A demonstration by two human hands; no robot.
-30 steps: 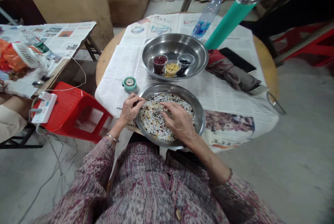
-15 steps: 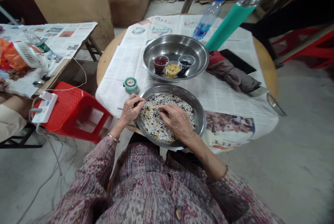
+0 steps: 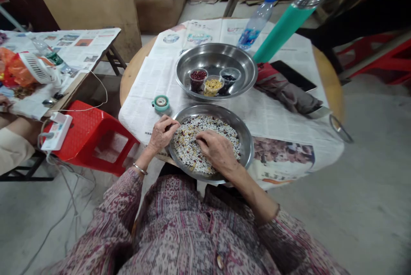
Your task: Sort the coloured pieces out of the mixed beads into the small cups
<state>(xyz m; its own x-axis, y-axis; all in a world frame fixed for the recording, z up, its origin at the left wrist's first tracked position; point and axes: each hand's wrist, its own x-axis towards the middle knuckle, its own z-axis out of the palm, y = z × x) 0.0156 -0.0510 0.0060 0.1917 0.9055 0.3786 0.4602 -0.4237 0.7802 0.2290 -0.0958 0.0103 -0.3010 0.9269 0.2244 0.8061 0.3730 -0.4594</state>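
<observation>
In front of me stands a steel basin (image 3: pixel 246 146) with a layer of mixed grains and beans (image 3: pixel 195 151), white, yellow, dark red and black. My right hand (image 3: pixel 218 151) is over this mix, its thumb and fingertips pinched together at the surface; anything between them is too small to make out. At the basin's left rim my left hand (image 3: pixel 163 133) is closed with curled fingers, and what it holds, if anything, is hidden. Behind, a larger steel basin (image 3: pixel 215 54) holds a cup of red beans (image 3: pixel 198 76), a cup of yellow beans (image 3: pixel 212 84) and a cup of black beans (image 3: pixel 229 77).
A green tape roll (image 3: pixel 160 103) lies on the newspaper-covered table (image 3: pixel 144 78). Farther back stand a plastic bottle (image 3: pixel 257 22) and a teal flask (image 3: pixel 285 27), with a folded umbrella (image 3: pixel 289 89) and dark phone (image 3: pixel 293 76) at right. A red stool (image 3: pixel 86 134) bears a power strip (image 3: pixel 57 133).
My right hand has shifted slightly within the basin, its fingertips drawn closer together at the grains. My left hand stays at the rim.
</observation>
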